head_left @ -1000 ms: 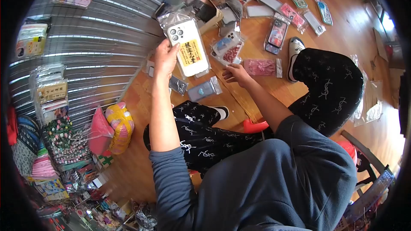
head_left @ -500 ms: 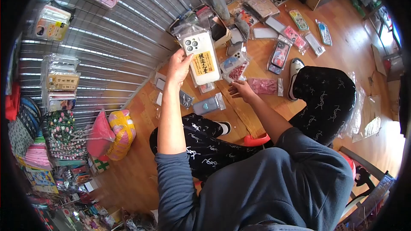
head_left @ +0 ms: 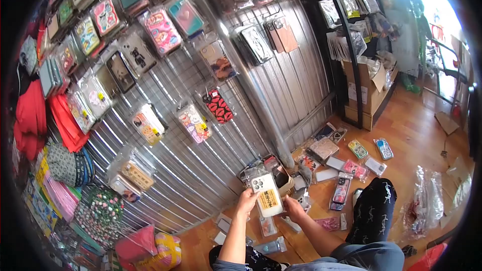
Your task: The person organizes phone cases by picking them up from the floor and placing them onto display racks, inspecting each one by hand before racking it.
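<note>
A pale phone case (head_left: 270,201) with a yellow label of dark characters and a camera cut-out is held upright above the floor. My left hand (head_left: 247,201) grips its left edge, thumb toward the front. At the lower right edge, my right hand (head_left: 293,208) has its fingers closed on the case; its fingertips are partly hidden. Just behind the case stands an open box (head_left: 283,179) of packaged items. Below it, a bagged blue-grey case (head_left: 271,246) lies on the floor near my legs.
Packaged phone cases hang on the ribbed metal wall (head_left: 201,183). More lie across the wooden floor, including a dark-framed case (head_left: 341,190). A black shelf rack (head_left: 346,45) with a cardboard box (head_left: 362,90) stands at the right. Clear plastic bags (head_left: 420,203) lie right of my knee.
The view has tilted up, bringing much more of the wall and the rack into sight. My right hand has moved from beside the phone case to its lower right edge.
</note>
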A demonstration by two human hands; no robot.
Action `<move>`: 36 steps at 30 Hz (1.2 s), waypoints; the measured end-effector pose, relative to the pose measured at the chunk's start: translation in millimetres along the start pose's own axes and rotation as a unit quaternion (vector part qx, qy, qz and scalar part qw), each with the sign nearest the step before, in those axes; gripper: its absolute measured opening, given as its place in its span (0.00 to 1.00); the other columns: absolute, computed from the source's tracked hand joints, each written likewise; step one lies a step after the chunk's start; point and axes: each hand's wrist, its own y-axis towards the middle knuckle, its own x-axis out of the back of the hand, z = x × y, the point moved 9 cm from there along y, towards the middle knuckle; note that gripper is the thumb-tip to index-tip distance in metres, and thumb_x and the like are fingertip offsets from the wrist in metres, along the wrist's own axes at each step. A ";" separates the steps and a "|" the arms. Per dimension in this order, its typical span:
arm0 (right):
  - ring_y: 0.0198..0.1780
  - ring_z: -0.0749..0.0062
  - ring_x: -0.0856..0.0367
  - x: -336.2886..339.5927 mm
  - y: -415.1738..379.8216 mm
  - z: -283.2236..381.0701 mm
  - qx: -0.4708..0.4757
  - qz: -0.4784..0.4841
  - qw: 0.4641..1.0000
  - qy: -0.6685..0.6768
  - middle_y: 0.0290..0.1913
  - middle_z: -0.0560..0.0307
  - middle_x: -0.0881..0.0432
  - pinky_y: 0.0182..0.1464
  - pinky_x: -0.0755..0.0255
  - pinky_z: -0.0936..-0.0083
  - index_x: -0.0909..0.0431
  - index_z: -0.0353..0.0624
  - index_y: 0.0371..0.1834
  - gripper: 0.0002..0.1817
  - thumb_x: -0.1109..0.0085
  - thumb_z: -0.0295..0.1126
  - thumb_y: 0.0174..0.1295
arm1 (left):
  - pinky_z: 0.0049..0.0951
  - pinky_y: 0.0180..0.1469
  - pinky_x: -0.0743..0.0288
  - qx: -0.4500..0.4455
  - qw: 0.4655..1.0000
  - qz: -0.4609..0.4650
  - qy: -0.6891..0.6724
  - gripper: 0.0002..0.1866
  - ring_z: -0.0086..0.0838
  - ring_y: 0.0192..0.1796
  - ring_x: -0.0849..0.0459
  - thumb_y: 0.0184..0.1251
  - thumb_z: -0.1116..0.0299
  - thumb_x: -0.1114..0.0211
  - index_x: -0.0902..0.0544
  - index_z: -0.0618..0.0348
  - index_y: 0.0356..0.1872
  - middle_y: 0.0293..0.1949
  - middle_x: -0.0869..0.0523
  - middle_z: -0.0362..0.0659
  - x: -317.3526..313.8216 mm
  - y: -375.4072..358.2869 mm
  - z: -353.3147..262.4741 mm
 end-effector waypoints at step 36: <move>0.24 0.68 0.21 11.7 -27.0 85.8 0.132 0.038 0.986 0.089 0.29 0.52 0.23 0.24 0.25 0.75 0.32 0.36 0.43 0.11 0.51 0.28 0.58 | 0.27 0.42 0.26 0.429 0.903 0.027 -0.010 0.27 0.28 0.34 0.20 0.61 0.46 0.50 0.22 0.63 0.40 0.34 0.17 0.43 54.0 -165.1 42.4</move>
